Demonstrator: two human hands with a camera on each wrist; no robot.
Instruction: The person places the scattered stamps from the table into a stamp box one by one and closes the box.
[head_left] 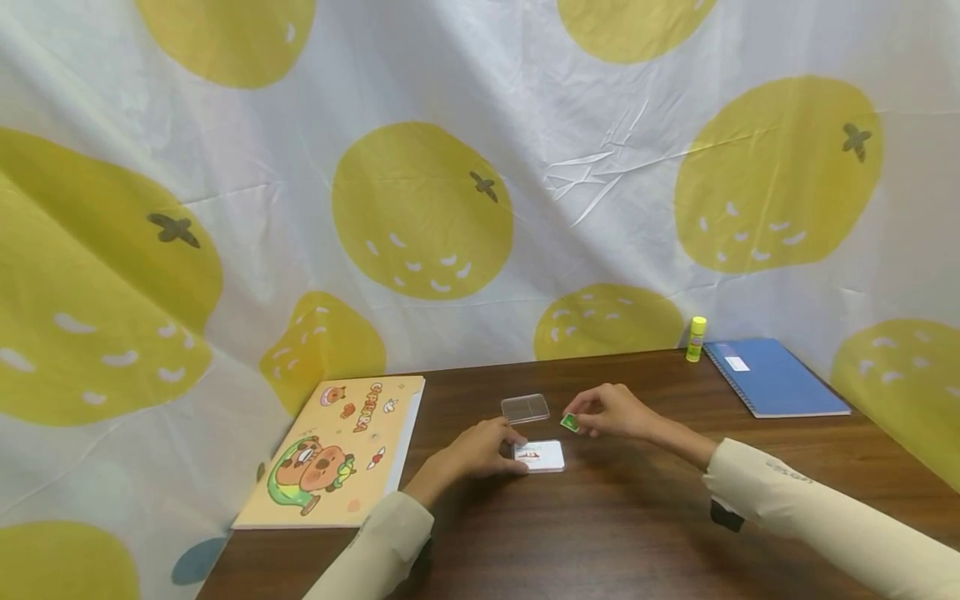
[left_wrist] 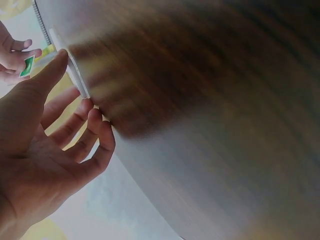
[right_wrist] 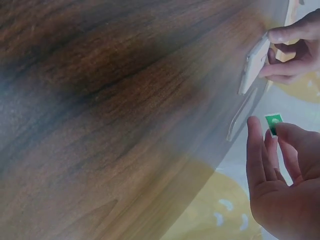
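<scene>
My left hand (head_left: 480, 448) grips the left end of a flat, clear-edged card case (head_left: 551, 457), thumb on the near edge and fingers on the far side. A white face with a small red picture shows on top of the case. Between thumb and fingertip, my right hand (head_left: 618, 411) pinches a small green card (head_left: 570, 422) with a white border, held above the table just right of the case. The same green card (right_wrist: 273, 123) stands tilted in the right wrist view. Just beyond the case lies a clear plastic lid (head_left: 525, 407), flat on the wood.
A capybara-print folder (head_left: 337, 450) lies at the left of the brown table (head_left: 585, 533). At the back right, a yellow glue stick (head_left: 696, 339) stands upright beside a blue spiral notebook (head_left: 780, 379). A fruit-print curtain (head_left: 525, 250) hangs along the back and sides.
</scene>
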